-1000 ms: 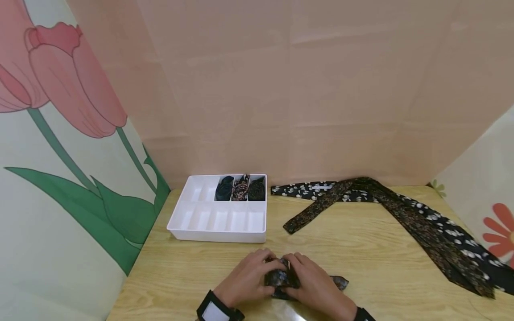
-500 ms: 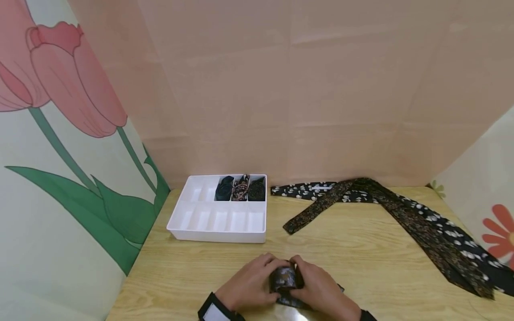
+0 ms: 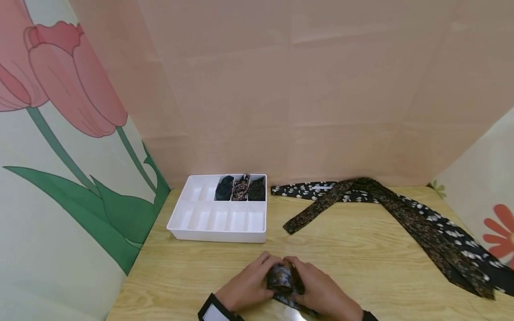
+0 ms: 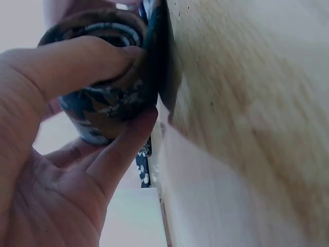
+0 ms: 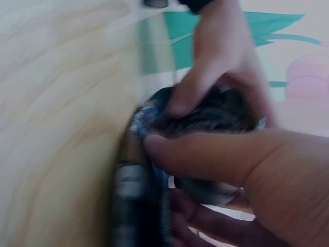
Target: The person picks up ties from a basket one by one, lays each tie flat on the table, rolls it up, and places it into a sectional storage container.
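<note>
A dark floral necktie, partly rolled into a coil, stands near the front of the table between the two hands. My left hand grips the coil's left side; in the left wrist view its thumb lies across the coil's spiral end and its fingers curl round the far side. My right hand holds the right side, with its thumb at the flat part that leads off the coil. In the head view that flat strip runs toward the lower right under my right hand, which hides its end.
Behind the hands stands a white divided tray with three rolled dark ties in its back row. Two long ties, one brown patterned and one black with white flowers, lie across the table's back and right.
The tie's loose tail, seen right of my right hand earlier, no longer shows there. Both hands stay close together and shift slightly around the coil. The tray and other ties have not moved.
</note>
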The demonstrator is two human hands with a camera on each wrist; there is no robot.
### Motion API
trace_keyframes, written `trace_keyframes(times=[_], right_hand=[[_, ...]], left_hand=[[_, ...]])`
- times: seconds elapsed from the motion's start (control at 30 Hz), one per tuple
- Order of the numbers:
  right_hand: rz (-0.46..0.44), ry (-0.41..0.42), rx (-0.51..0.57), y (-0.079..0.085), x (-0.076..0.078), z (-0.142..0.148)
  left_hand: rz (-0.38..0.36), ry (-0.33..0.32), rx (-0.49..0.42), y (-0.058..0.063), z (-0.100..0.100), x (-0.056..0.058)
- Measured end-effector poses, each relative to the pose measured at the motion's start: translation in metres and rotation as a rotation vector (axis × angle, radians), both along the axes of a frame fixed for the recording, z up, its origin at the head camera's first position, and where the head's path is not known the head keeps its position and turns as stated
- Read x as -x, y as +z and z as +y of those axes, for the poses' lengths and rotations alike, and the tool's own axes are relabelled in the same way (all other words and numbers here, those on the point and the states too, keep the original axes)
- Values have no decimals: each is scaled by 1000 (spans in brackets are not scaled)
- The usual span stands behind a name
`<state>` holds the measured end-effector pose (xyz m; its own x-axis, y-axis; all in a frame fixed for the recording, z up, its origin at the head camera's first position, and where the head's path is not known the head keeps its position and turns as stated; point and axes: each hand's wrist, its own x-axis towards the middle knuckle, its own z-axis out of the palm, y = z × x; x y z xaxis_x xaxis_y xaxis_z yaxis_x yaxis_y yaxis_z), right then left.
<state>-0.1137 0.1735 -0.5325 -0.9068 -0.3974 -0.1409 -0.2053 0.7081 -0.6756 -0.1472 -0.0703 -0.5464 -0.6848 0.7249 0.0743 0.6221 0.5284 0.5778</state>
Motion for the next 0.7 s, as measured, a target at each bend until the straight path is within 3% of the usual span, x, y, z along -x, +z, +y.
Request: trace_keyframes(times=[0.2, 0.43, 0.6, 0.7], right_hand=[[39, -2, -46, -1, -2, 1], [80, 55, -62, 3, -6, 2], [157, 42, -105, 0, -7, 0], [175, 15, -125, 0, -7, -2]], left_hand=[[28, -44, -5, 1, -2, 2], [52, -35, 19, 1, 5, -1], [48, -39, 36, -5, 7, 0], [99, -32, 58, -5, 9, 0]])
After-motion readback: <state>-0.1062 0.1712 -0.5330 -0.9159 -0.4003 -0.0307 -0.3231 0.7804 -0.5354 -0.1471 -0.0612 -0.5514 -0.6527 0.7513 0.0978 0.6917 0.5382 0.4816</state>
